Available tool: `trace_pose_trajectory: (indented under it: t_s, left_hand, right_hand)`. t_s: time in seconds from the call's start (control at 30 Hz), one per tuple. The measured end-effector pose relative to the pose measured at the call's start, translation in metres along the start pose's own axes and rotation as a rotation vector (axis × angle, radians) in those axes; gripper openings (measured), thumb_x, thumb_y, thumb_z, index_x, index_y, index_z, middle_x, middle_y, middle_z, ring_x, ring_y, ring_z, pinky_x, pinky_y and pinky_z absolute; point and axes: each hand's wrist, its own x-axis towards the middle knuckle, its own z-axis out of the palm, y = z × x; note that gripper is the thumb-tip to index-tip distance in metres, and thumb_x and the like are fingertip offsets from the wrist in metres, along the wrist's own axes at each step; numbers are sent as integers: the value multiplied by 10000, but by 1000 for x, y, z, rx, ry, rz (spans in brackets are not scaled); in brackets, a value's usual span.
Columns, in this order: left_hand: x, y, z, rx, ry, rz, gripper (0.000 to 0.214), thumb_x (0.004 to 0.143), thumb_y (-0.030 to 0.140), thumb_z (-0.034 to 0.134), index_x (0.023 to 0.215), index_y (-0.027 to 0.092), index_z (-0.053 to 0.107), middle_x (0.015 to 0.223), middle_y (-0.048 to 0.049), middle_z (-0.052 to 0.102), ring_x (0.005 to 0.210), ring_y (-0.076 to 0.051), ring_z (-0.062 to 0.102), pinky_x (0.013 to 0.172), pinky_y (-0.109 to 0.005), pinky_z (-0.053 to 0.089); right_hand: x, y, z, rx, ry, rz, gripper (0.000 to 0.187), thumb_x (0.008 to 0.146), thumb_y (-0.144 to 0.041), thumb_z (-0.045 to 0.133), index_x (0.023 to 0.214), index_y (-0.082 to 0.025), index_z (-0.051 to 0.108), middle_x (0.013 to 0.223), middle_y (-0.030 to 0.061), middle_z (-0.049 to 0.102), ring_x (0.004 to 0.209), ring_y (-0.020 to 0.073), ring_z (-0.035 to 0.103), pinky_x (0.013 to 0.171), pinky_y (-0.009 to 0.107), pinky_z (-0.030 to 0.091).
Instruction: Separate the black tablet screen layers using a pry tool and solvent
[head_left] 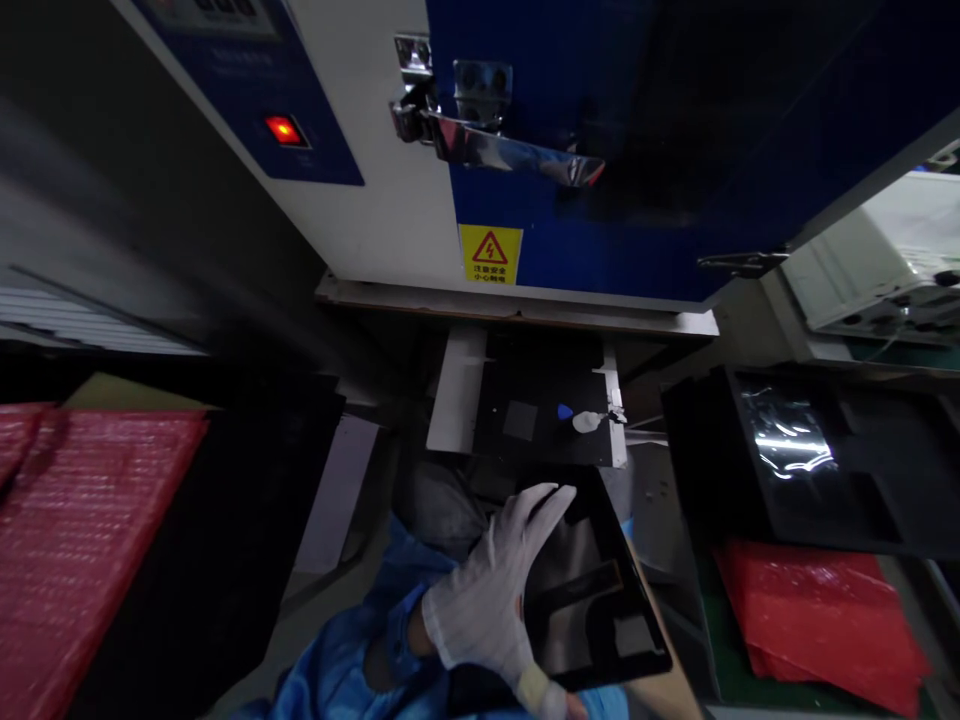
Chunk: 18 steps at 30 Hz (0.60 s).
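Note:
My left hand (484,590), in a white glove, reaches from the lower left over the left side of a black rectangular frame-like housing (645,610). Its fingers are stretched out and slightly apart, the tips near the housing's upper part. I cannot tell whether they touch it. Grey panels and a dark strip show inside the housing, which lies low in front of my body. At the bottom edge, part of what looks like my right hand (553,700) shows against the left one, near a blue sleeve; its fingers are hidden. A yellowish patch (532,688) covers a spot there.
Ahead stands a blue-and-white cabinet (390,200) with a metal latch. Below it, a black plate (555,380) carries a small blue piece (565,411) and a white piece (586,422). Red bubble wrap (105,520) lies left; black trays (885,450) and red sheets (825,620) are right.

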Motion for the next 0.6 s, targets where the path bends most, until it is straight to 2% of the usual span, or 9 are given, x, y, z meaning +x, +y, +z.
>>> trace_pose_trajectory:
  t_s: [0.03, 0.1, 0.2, 0.27, 0.33, 0.37, 0.43, 0.5, 0.6]
  left_hand:
    - [-2, 4, -3, 13, 5, -14, 1810, 472, 921, 985, 1878, 220, 87, 1884, -279, 145, 1759, -587, 152, 1418, -814, 180]
    - [-4, 9, -8, 9, -4, -42, 1784, 473, 911, 997, 1878, 254, 114, 1891, -259, 144, 1758, -595, 142, 1405, -827, 215]
    - [-3, 10, -12, 16, -24, -32, 1764, 479, 892, 1010, 1878, 289, 122, 1891, -241, 162, 1745, -613, 164, 1384, -836, 275]
    - [-1, 9, -12, 44, -69, 6, 1786, 463, 895, 1010, 1879, 293, 104, 1884, -249, 179, 1729, -629, 188, 1370, -856, 277]
    - [0, 8, -11, 58, -171, 60, 1780, 463, 893, 1008, 1878, 284, 117, 1852, -259, 254, 1687, -629, 287, 1365, -852, 291]
    - [0, 8, -11, 56, -233, 88, 1745, 481, 885, 1005, 1875, 280, 147, 1822, -257, 315, 1647, -613, 367, 1363, -834, 317]
    - [-2, 7, -11, 38, -319, 127, 1592, 554, 858, 991, 1853, 304, 254, 1755, -226, 423, 1556, -554, 503, 1349, -768, 397]
    - [-4, 6, -11, 17, -319, 151, 1428, 602, 835, 978, 1803, 347, 379, 1719, -189, 474, 1511, -515, 546, 1330, -712, 445]
    - [-3, 4, -11, 5, -308, 181, 1372, 547, 844, 991, 1728, 347, 500, 1699, -171, 494, 1512, -513, 526, 1334, -685, 437]
  right_hand:
    - [2, -5, -11, 8, 116, -42, 906, 838, -878, 837, 1551, -338, 693, 1412, 152, 781, 1238, 415, 803, 1019, 479, 719]
    - [6, -18, -31, 35, 226, -131, 704, 1001, -754, 740, 1530, -294, 680, 1439, 191, 734, 1272, 390, 773, 1006, 461, 707]
    - [11, -46, -54, -71, 239, -207, 346, 1110, -572, 649, 1260, -285, 772, 1281, 171, 719, 1209, 349, 743, 956, 435, 680]
    - [18, -68, -63, -150, 179, -244, 291, 1123, -522, 640, 1086, -277, 792, 1134, 150, 701, 1101, 324, 730, 908, 416, 661]
    - [30, -90, -66, -203, -16, -237, 314, 1136, -500, 639, 997, -269, 802, 1019, 125, 695, 983, 293, 718, 865, 397, 643]
    - [38, -100, -66, -228, -177, -172, 326, 1147, -490, 636, 991, -262, 809, 1002, 119, 706, 960, 281, 715, 889, 403, 634]
    - [58, -116, -66, -223, -534, -156, 372, 1164, -508, 628, 969, -256, 820, 990, 98, 753, 952, 259, 725, 977, 412, 611]
    - [76, -123, -66, -200, -819, -159, 394, 1194, -495, 580, 1022, -246, 833, 997, 84, 784, 980, 239, 738, 1031, 397, 578]
    - [95, -124, -65, -174, -1079, -170, 342, 1197, -438, 592, 1094, -224, 838, 1011, 82, 802, 1023, 226, 752, 1002, 347, 556]
